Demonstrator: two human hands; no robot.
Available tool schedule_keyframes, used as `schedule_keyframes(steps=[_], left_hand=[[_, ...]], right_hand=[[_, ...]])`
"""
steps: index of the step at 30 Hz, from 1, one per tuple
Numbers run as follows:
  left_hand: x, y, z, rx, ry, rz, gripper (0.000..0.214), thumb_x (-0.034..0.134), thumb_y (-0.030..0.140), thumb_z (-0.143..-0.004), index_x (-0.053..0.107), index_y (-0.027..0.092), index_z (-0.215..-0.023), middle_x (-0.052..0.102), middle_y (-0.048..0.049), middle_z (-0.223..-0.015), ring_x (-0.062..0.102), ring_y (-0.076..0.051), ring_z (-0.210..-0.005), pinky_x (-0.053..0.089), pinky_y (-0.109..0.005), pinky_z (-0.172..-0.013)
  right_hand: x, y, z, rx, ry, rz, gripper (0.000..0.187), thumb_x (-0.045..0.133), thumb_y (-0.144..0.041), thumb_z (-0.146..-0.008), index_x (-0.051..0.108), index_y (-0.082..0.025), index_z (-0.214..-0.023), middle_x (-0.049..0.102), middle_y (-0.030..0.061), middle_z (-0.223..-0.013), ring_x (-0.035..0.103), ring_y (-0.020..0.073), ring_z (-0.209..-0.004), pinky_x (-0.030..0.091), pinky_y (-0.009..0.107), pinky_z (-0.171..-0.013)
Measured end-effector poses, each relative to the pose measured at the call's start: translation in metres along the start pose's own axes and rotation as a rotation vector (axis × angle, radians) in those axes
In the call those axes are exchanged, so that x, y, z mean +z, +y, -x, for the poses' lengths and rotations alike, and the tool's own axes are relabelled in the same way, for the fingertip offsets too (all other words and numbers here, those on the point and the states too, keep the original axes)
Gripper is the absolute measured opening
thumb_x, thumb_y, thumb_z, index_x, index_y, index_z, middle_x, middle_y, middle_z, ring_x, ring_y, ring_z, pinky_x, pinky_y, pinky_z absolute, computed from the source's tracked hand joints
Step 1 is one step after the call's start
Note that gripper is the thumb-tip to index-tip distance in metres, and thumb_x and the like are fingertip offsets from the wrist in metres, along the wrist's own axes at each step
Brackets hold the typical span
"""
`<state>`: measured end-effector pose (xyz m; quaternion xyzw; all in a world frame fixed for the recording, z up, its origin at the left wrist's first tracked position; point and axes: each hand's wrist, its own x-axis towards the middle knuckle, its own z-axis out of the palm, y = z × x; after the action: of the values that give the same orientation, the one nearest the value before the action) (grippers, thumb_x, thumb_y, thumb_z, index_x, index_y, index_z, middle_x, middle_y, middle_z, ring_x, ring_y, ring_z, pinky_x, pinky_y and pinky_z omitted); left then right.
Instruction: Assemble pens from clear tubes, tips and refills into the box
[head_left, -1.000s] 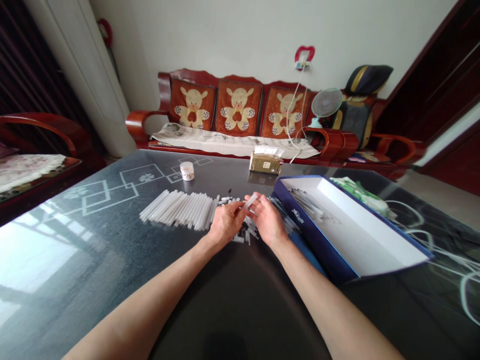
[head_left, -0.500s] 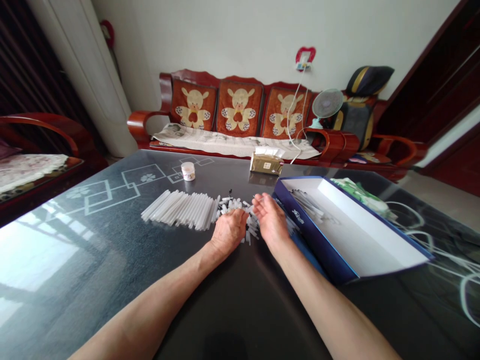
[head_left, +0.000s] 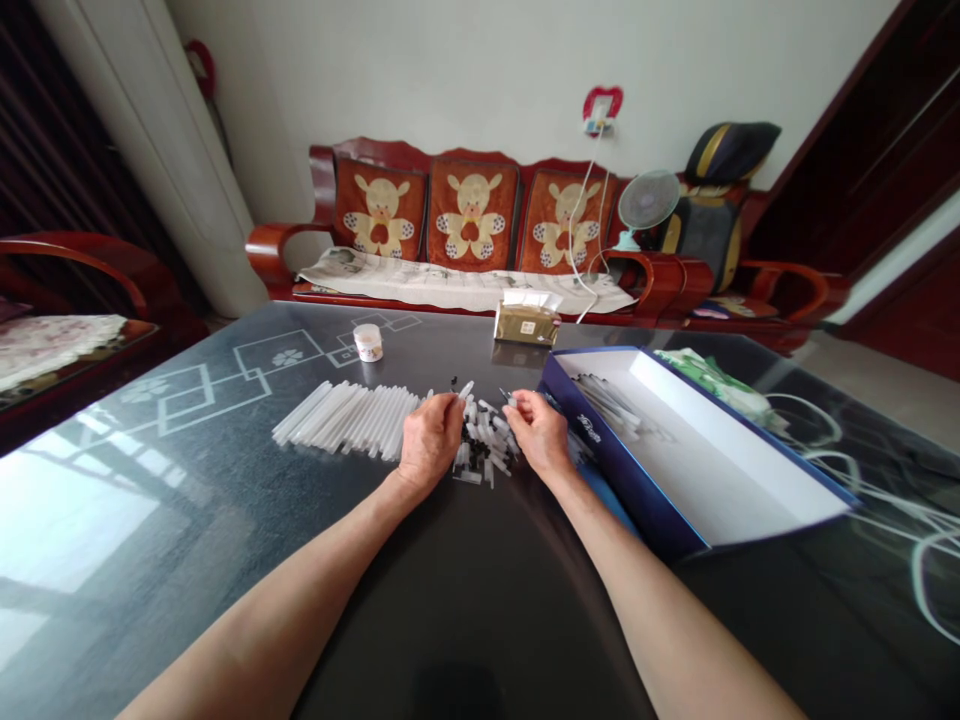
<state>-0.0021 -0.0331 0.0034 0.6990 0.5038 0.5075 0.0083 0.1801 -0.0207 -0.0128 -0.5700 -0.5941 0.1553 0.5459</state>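
My left hand point(head_left: 433, 435) is closed in a pinch, knuckles up, between the row of tubes and the loose heap. What its fingertips hold, if anything, is hidden. My right hand point(head_left: 538, 430) pinches a small thin piece with a dark point point(head_left: 505, 394) beside the box. On the left lies a row of whitish translucent tubes, like pen barrels point(head_left: 341, 418), side by side. Between my hands spreads a heap of short clear caps point(head_left: 491, 435), with small black pieces point(head_left: 466, 455) among them.
An open blue box with a white inside point(head_left: 720, 450) holds several thin clear sticks point(head_left: 611, 405). Further back stand a small white tub point(head_left: 368, 343) and a tissue pack point(head_left: 526, 320). A green-and-white bag point(head_left: 709, 380) and white cables point(head_left: 892, 500) lie on the right.
My left hand has shifted left, away from the heap, uncovering more caps and black pieces. My right hand's fingers have curled in from a looser pose to a pinch. The view has shifted slightly.
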Motion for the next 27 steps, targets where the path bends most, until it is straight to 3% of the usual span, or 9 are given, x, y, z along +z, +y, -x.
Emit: schedule_keyframes(steps=[4, 8, 13, 18, 23, 27], left_hand=[[0.000, -0.002, -0.002, -0.049, -0.006, 0.008, 0.021, 0.052, 0.032, -0.089, 0.067, 0.017, -0.088, 0.070, -0.0045, -0.074, 0.065, -0.015, -0.070, 0.046, -0.023, -0.069], [0.002, -0.002, -0.001, -0.049, -0.022, 0.015, 0.020, 0.052, 0.030, -0.089, 0.067, 0.017, -0.089, 0.069, -0.0046, -0.076, 0.065, -0.015, -0.070, 0.046, -0.023, -0.069], [0.002, 0.001, 0.003, -0.001, -0.061, -0.008, 0.019, 0.052, 0.030, -0.089, 0.066, 0.018, -0.089, 0.067, -0.0048, -0.080, 0.062, -0.014, -0.071, 0.046, -0.024, -0.069], [-0.004, 0.004, -0.003, -0.048, -0.114, -0.152, 0.021, 0.052, 0.033, -0.089, 0.069, 0.021, -0.089, 0.063, -0.0049, -0.083, 0.061, -0.015, -0.077, 0.045, -0.023, -0.067], [-0.026, -0.019, -0.027, -0.195, -0.209, -0.406, 0.023, 0.052, 0.033, -0.089, 0.068, 0.020, -0.098, 0.065, -0.0076, -0.090, 0.061, -0.018, -0.078, 0.045, -0.026, -0.066], [-0.056, -0.050, -0.045, -0.306, -0.296, -0.627, 0.023, 0.050, 0.033, -0.089, 0.067, 0.020, -0.099, 0.066, -0.0094, -0.099, 0.060, -0.025, -0.097, 0.047, -0.032, -0.077]], right_hand=[[0.003, -0.004, 0.003, -0.117, -0.100, 0.105, 0.022, 0.062, -0.034, -0.075, 0.069, -0.020, -0.091, 0.070, 0.0043, -0.081, 0.063, 0.0156, -0.066, 0.052, 0.029, -0.069], [0.004, -0.009, 0.008, -0.188, -0.086, 0.174, 0.024, 0.058, -0.034, -0.081, 0.068, -0.018, -0.096, 0.069, 0.0060, -0.086, 0.060, 0.0140, -0.061, 0.051, 0.027, -0.066], [0.004, -0.009, 0.014, -0.326, -0.087, 0.315, 0.024, 0.047, -0.029, -0.089, 0.069, -0.019, -0.094, 0.068, 0.0080, -0.094, 0.062, 0.0194, -0.088, 0.048, 0.029, -0.082], [0.006, -0.008, 0.016, -0.331, -0.118, 0.392, 0.024, 0.046, -0.027, -0.090, 0.069, -0.019, -0.091, 0.067, 0.0070, -0.091, 0.060, 0.0189, -0.087, 0.045, 0.028, -0.082], [0.009, -0.006, 0.017, -0.332, -0.103, 0.466, 0.024, 0.045, -0.025, -0.089, 0.068, -0.019, -0.089, 0.065, 0.0071, -0.089, 0.059, 0.0187, -0.086, 0.043, 0.027, -0.078], [0.011, -0.003, 0.016, -0.328, -0.077, 0.478, 0.023, 0.046, -0.023, -0.088, 0.067, -0.019, -0.084, 0.064, 0.0070, -0.087, 0.058, 0.0185, -0.083, 0.041, 0.026, -0.076]])
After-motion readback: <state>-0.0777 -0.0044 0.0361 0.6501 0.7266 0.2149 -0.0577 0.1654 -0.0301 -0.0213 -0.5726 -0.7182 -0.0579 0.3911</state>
